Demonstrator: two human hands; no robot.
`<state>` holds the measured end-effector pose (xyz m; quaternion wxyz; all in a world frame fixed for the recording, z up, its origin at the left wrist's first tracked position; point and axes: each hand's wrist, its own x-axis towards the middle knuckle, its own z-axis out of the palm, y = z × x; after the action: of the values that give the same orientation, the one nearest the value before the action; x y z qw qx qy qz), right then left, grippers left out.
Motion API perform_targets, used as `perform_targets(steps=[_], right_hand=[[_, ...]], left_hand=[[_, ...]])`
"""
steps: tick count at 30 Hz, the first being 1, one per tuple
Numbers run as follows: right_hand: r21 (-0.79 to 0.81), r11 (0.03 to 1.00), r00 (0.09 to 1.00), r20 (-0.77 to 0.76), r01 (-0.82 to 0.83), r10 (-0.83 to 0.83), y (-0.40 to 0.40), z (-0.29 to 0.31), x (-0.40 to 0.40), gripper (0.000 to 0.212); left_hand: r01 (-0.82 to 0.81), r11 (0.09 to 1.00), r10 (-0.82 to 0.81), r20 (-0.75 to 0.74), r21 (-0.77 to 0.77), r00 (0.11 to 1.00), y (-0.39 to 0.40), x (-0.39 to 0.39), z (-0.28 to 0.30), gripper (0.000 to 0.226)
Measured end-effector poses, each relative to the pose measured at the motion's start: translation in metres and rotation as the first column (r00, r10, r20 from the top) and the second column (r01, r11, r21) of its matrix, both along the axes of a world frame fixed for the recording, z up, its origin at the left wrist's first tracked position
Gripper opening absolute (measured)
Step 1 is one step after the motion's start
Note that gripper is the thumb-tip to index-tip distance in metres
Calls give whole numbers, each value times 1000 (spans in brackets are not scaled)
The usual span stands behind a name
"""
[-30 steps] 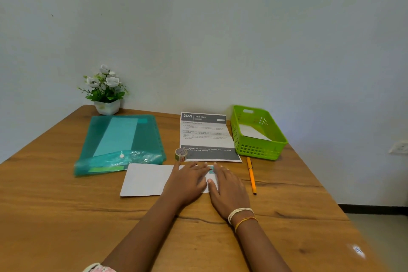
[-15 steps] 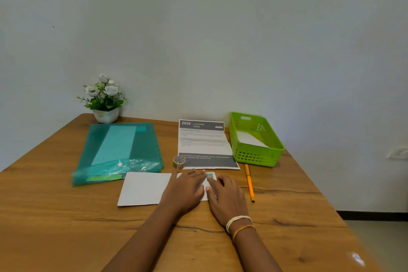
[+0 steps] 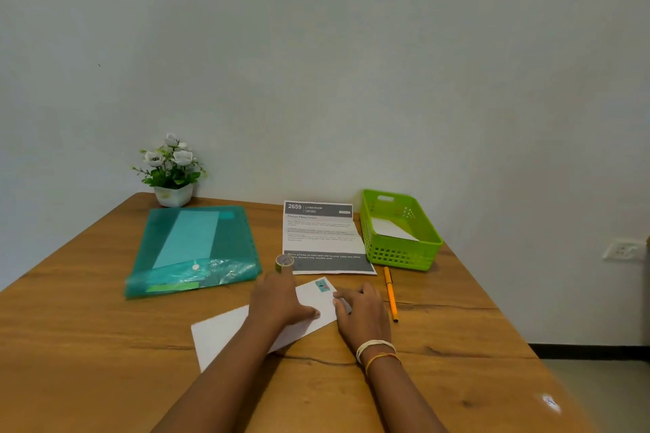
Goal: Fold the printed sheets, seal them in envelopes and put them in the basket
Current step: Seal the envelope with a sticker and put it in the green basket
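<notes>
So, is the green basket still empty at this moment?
No, the green basket already holds a white envelope, which leans inside it against the wall.

Wooden table [image 3: 105, 362]: far-left plant pot [image 3: 173, 194], green folder [image 3: 193, 250], tape roll [image 3: 284, 262], printed sheet [image 3: 325, 239], white envelope [image 3: 225, 330], orange pen [image 3: 390, 293], far-right green basket [image 3: 404, 255].

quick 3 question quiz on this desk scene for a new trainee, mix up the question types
1. True or false: the green basket already holds a white envelope.
2. Which lies nearest the right hand? A orange pen B flower pot C teal folder
3. What small item stands at the printed sheet's near left corner?

Key: 1 true; 2 A; 3 the tape roll.
</notes>
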<state>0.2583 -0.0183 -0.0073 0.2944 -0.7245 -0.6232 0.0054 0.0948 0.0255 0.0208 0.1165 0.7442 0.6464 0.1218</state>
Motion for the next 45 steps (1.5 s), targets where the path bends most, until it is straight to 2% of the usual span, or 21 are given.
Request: perform_targets(steps=[4,9,12,14,17,18,20,23,25,27,28,29,31,33,35,37,39,41,42,44,45], right_hand=[[25,1000,998,60,-4,3,-1,0,-3,26],[37,999,994,109,9,-13,-4,-2,-8,27],[30,999,992,128,17,-21,-9,-4,-10,30],[7,1000,992,125,7,-8,-13,-3,-11,33],[-36,998,998,29,-46,47,-19,1,-11,38],[-23,998,996,-66,-64,62,-21,2,-10,39],[35,997,941,-330,-71,78,-24,8,-11,41],[14,996,747,-661,-89,76,-29,24,-16,50],[-100,980,574,-819,-175,18,-27,36,-14,43],[-193,913,317,-945,-359,-74,-25,50,-7,31],[-226,861,269,-957,-456,-109,-26,58,-3,29],[-255,806,290,-951,-535,-109,-27,64,2,28],[-290,757,384,-922,-585,-57,-26,73,10,26],[-261,823,409,-912,-505,-39,-23,77,15,30],[-161,894,348,-937,-419,-5,-19,80,19,31],[-85,935,309,-951,-344,27,-13,85,23,28],[-39,968,329,-943,-248,46,-7,92,27,28],[-2,983,348,-935,-186,64,-2,99,31,27],[14,984,360,-930,-179,79,-1,102,32,25],[16,982,409,-908,-186,92,0,111,33,22],[10,983,433,-897,-185,91,0,114,35,21]], left_hand=[[-31,982,9,-121,-186,993,-5,-9,18,87],[-50,957,17,-118,-284,993,-16,-8,28,84],[-47,950,28,-64,-310,998,-21,-11,29,80],[-18,950,22,8,-312,1000,-22,-15,31,68],[86,924,6,240,-373,971,-23,-23,36,44],[113,909,38,350,-401,936,-26,-25,38,33],[135,884,170,577,-447,799,-30,-25,40,15],[108,885,334,779,-453,531,-31,-21,48,9],[88,880,406,836,-466,369,-29,-16,55,15],[57,880,445,860,-472,250,-25,-11,60,22],[34,880,456,864,-473,214,-22,-8,62,23],[17,879,465,864,-477,194,-19,-6,64,24],[1,873,479,858,-488,188,-11,-1,66,26],[27,865,481,844,-501,237,-6,4,67,36],[96,851,443,803,-517,399,-7,6,70,51],[174,776,405,691,-606,598,-9,3,75,68],[314,635,385,642,-705,663,-11,1,82,76],[467,538,404,701,-702,587,-16,4,90,58],[514,535,431,740,-670,516,-17,8,92,44],[508,624,442,804,-594,398,-14,21,93,27],[470,679,420,824,-563,380,-11,28,94,27]])
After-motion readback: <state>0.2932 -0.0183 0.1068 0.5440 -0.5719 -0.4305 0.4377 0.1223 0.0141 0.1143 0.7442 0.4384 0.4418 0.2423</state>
